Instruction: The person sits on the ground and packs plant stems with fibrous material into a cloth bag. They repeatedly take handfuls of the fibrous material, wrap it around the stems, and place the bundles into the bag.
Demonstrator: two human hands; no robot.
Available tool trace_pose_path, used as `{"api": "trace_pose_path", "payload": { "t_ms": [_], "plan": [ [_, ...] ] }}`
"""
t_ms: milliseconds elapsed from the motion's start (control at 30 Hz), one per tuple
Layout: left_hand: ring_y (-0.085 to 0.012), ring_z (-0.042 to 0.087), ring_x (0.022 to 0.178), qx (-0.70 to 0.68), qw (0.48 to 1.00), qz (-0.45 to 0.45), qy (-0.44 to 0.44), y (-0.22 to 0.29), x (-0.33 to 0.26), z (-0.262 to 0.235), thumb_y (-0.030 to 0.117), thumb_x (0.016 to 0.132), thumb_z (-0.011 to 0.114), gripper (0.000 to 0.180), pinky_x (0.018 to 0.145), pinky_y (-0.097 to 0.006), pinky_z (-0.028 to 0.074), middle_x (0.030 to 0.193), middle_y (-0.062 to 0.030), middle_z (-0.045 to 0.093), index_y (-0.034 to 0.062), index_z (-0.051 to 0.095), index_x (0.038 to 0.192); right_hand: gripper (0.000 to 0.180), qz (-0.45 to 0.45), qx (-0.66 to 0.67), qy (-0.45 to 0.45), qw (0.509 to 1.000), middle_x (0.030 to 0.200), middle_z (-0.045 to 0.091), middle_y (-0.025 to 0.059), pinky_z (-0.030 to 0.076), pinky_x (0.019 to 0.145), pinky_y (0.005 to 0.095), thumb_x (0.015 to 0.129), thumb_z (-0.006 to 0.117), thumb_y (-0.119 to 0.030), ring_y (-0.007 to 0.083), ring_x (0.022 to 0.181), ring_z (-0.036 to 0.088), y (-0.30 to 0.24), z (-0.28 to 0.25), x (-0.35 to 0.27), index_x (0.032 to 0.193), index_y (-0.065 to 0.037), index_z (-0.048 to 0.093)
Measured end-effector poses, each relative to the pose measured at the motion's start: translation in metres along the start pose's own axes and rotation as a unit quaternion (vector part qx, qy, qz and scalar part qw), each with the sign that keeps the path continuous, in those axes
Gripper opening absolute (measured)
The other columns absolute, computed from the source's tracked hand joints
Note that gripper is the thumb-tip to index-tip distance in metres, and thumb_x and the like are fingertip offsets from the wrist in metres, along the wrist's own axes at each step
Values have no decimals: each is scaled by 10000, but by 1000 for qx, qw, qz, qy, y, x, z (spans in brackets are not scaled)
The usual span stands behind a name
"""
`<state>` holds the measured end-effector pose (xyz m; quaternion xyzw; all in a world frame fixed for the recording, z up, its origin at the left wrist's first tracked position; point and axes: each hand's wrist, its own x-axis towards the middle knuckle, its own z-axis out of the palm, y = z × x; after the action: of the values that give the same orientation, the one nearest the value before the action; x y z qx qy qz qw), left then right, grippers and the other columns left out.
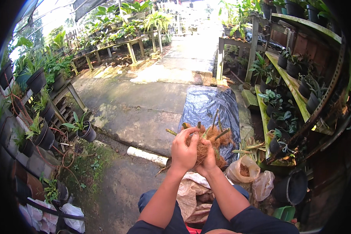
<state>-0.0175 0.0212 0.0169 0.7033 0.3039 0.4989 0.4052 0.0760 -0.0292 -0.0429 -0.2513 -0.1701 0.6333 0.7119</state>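
Reddish-brown fibrous clump with cut green stems (201, 153) is held in both hands, raised in front of the person and seen over the near end of a shiny black plastic sheet (210, 101) on the ground. Its stubby stems point up and outward. The bare left hand (184, 150) wraps its left side, fingers bent over the top with only a small gap between thumb and forefinger. The bare right hand (208, 160) cups it from the right and below, its thumb side up against the fibre; its other fingertips are hidden, so I cannot tell how far they curl. More fibre and stems show just beyond; whether they belong to the same piece is unclear.

Between the knees stands an open, pale woven sack (192, 197). Beside the sheet's near right corner sits a translucent plastic bag holding brown fibre (242, 170), with a crumpled clear plastic bag (263, 185) touching it and a round black plastic bucket (291, 188) further right. A whitish cylindrical pipe (147, 156) lies left of the sheet's near end.
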Motion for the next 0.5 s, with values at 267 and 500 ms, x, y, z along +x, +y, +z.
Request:
{"api": "trace_pose_path", "payload": {
  "t_ms": [267, 500],
  "plan": [
    [-377, 708, 1118, 93, 994, -11, -51, -4, -2, -1, 275, 986, 620, 349, 973, -431, 532, 1140, -211, 752, -4, 744, 1156, 650, 38, 43, -4, 998, 1440, 597, 86, 491, 1107, 505, 980, 497, -638, 271, 1323, 588, 7, -8, 6, 1446, -188, 556],
    [-417, 696, 1079, 84, 994, 37, -52, 0, -3, 1, 259, 951, 646, 315, 936, -469, 542, 1100, -216, 745, 7, 746, 1110, 468, 19, 97, 12, 995, 1250, 685, 56, 555, 986, 466, 1007, 505, -508, 235, 1154, 669, 14, -21, 16, 1296, -165, 637]
  ]
}}
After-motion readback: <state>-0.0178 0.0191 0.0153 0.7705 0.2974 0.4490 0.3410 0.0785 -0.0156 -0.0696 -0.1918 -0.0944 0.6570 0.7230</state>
